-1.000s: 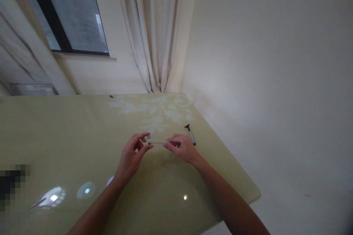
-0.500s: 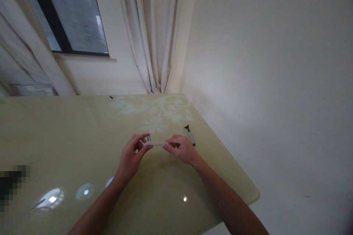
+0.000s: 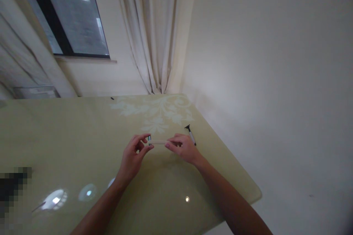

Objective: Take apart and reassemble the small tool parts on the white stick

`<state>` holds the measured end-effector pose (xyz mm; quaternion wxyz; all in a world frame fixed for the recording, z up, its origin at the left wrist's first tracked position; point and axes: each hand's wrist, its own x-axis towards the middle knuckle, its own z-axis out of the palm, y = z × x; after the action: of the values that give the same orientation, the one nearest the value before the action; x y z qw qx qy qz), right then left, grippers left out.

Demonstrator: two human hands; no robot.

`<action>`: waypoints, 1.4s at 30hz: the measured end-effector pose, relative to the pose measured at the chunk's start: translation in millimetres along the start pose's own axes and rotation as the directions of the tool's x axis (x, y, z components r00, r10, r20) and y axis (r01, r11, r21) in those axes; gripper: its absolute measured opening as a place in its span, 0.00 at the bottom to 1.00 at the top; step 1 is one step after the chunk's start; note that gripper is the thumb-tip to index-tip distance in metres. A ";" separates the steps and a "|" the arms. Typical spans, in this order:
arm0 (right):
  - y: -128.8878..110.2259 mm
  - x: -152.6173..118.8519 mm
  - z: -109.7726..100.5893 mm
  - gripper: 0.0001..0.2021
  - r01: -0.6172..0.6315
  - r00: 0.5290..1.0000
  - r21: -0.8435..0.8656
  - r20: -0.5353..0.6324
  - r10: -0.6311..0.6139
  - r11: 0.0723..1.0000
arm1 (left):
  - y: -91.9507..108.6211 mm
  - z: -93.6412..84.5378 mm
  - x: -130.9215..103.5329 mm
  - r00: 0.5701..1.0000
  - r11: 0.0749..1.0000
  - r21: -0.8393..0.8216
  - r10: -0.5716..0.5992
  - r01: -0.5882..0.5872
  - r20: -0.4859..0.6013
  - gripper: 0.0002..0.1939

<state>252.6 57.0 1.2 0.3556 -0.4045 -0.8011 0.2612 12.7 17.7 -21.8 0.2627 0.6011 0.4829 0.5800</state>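
Together, left hand [image 3: 134,156] and right hand [image 3: 183,148] pinch opposite ends of a pale razor [image 3: 157,142] above the desk [image 3: 68,132]; a black-headed razor [image 3: 190,134] lies near its right edge
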 end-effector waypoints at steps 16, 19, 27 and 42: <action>2.9 0.6 -0.2 0.20 -0.033 0.999 -0.016 -0.010 0.033 0.999 | 2.5 1.6 0.0 1.000 1.000 0.001 0.017 -0.017 0.003 0.17; 4.7 0.5 0.2 0.18 -0.025 1.000 -0.037 0.000 0.025 0.999 | 3.3 1.5 -0.1 1.000 1.000 0.004 0.018 -0.018 -0.002 0.17; 0.4 0.8 0.0 0.20 -0.020 1.000 -0.006 -0.017 0.020 1.000 | 4.1 2.3 0.1 1.000 1.000 0.011 0.017 -0.017 0.000 0.17; -2.9 -0.6 -0.2 0.19 -0.005 0.999 -0.043 -0.046 0.003 0.999 | 4.6 2.3 -0.7 1.000 1.000 0.008 0.017 -0.017 0.011 0.18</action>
<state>251.7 55.0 3.1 0.3647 -0.4195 -0.7974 0.2350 16.3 15.9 -18.5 0.2580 0.6092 0.4788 0.5771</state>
